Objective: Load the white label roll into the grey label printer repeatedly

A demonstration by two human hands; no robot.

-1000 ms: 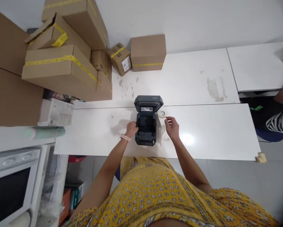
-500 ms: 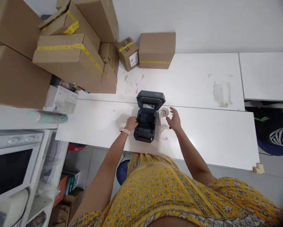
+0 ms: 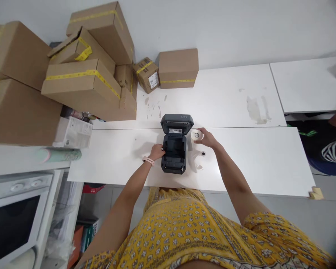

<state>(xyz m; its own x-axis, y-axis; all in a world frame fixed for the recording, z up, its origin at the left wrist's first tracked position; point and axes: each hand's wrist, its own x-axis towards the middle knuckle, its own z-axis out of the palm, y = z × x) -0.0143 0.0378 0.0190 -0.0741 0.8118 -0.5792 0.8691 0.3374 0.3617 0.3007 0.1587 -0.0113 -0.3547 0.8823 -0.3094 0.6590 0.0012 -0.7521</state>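
Now left hand (image 3: 156, 151), printer (image 3: 173, 147), right hand (image 3: 208, 139) gripping roll (image 3: 196, 135)

Label printer (image 3: 175, 149): dark grey plastic, matt, smooth. Label roll (image 3: 196, 135): white paper, matt. Table (image 3: 254, 160): white top, smooth, slight sheen, scuffed patches. Boxes (image 3: 80, 89): brown cardboard, matt; yellow tape (image 3: 78, 73), glossy. Watch strap (image 3: 148, 161): pink, smooth, rubbery. Garment (image 3: 196, 231): yellow printed cloth, soft, matt.

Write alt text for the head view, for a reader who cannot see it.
A person's left hand touches an open dark printer on a white table while the right hand grasps a white paper roll beside it. Taped cardboard boxes stand behind.
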